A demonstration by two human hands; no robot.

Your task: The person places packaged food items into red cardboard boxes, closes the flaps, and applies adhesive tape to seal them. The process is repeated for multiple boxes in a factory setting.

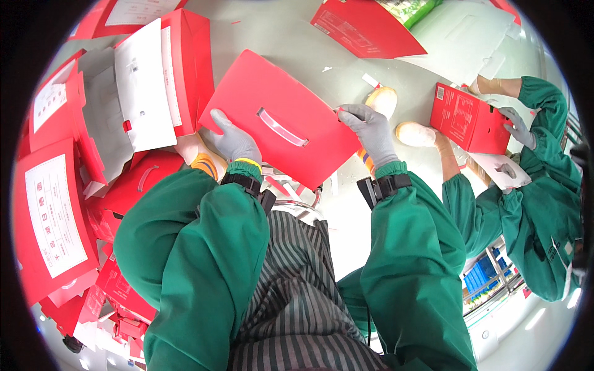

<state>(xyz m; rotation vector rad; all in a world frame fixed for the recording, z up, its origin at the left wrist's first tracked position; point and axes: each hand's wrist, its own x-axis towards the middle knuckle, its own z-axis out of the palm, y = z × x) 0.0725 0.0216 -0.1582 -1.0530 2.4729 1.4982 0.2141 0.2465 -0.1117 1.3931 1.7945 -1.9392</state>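
Note:
A red gift box (266, 86) with a clear plastic carrying handle (283, 128) lies tilted before me, over my lap. My left hand (236, 140), in a grey glove, grips its lower left edge; some fingers are hidden. At the right corner, my right hand (373, 128), gloved the same way, pinches the box with thumb and fingers. The handle runs slantwise across the face between my hands, and neither hand touches it.
Red boxes (52, 210) crowd the left side, one open box (102, 105) showing its pale inside. To the right, a co-worker in green sleeves holds another red box (461, 117). A red-and-white carton sheet (365, 31) lies on the grey floor (272, 28) ahead.

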